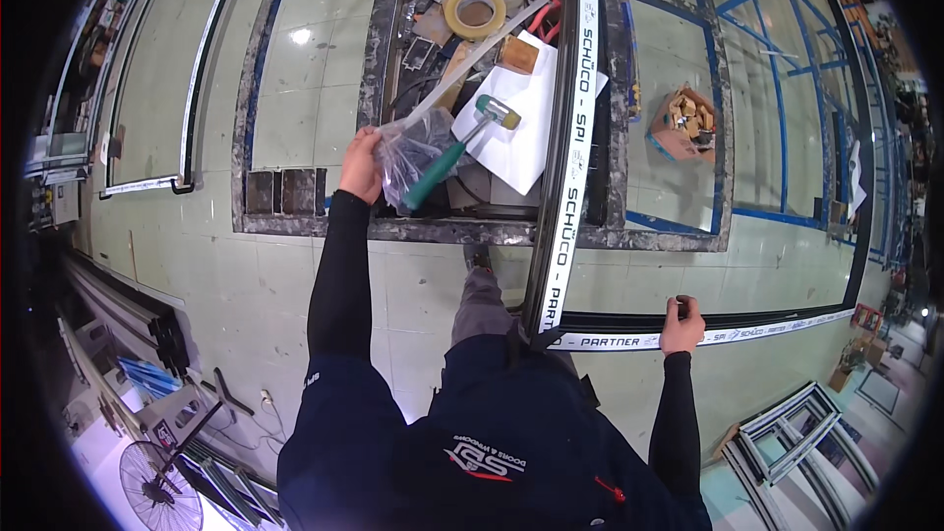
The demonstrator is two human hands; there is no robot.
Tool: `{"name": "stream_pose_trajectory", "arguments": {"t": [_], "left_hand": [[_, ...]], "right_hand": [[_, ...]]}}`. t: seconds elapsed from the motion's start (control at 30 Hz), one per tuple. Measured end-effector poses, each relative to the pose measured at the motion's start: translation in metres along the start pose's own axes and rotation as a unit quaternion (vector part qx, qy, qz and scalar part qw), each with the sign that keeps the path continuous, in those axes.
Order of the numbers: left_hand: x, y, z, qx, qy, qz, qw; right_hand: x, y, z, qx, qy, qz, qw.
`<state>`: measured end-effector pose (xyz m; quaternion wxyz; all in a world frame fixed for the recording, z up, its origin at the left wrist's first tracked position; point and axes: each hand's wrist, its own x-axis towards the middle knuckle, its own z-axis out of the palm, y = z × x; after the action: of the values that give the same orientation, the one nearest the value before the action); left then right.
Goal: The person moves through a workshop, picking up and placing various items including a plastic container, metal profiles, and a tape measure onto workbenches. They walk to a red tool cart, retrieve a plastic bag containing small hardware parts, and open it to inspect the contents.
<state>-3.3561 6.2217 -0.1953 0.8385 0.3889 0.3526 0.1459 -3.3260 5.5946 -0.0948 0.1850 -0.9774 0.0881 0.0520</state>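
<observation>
The left hand (362, 165) is grasping the left edge of a crumpled, clear plastic bag (418, 143), which is spreading over the near left part of a grey, stained bench (433, 229), touching or overlapping a green-handled mallet (438, 175); the right hand (681, 326) is hovering or resting, fingers bent, at the near bar of a black, white-taped rectangular frame (575, 157), and whether it is gripping anything, I cannot tell

Crumpled clear plastic bag (411, 159) veiling things beneath; those not reading clearly. Right hand (682, 326) overlapping near bar of black rectangular frame with white printed tape (578, 138); contact not showing clearly. Frame running off far edge, hiding part of white paper sheet (509, 159). Small brownish pieces in open cardboard box (672, 146) looking too small to identify. Round wire-caged fan (157, 488) running off near edge. Dark-clad torso (433, 452) covering most of legs.
</observation>
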Motion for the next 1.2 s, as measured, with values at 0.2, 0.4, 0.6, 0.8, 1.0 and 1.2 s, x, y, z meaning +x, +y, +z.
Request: {"name": "stream_pose_trajectory", "arguments": {"t": [0.2,0.4,0.6,0.8,1.0,1.2], "left_hand": [[-0.014,-0.007,-0.013,0.012,0.033,0.019,0.999],[-0.032,0.019,0.003,-0.041,0.141,0.086,0.985],[-0.025,0.073,0.044,-0.118,0.136,0.141,0.974],[0.007,0.066,0.107,0.035,0.169,0.349,0.921],[-0.013,-0.053,0.143,0.473,-0.016,0.280,0.835],[-0.014,-0.148,0.142,0.719,-0.154,0.189,0.651]], "right_hand": [[0.000,-0.005,-0.002,0.008,0.001,0.009,1.000],[0.000,0.001,-0.001,0.015,0.002,0.016,1.000],[0.000,-0.001,-0.002,0.017,0.007,0.013,1.000],[-0.001,-0.008,-0.005,0.019,0.011,0.012,1.000],[0.002,-0.008,-0.005,0.014,0.025,-0.004,1.000],[0.001,-0.013,-0.010,0.000,0.025,0.020,0.999]]}}
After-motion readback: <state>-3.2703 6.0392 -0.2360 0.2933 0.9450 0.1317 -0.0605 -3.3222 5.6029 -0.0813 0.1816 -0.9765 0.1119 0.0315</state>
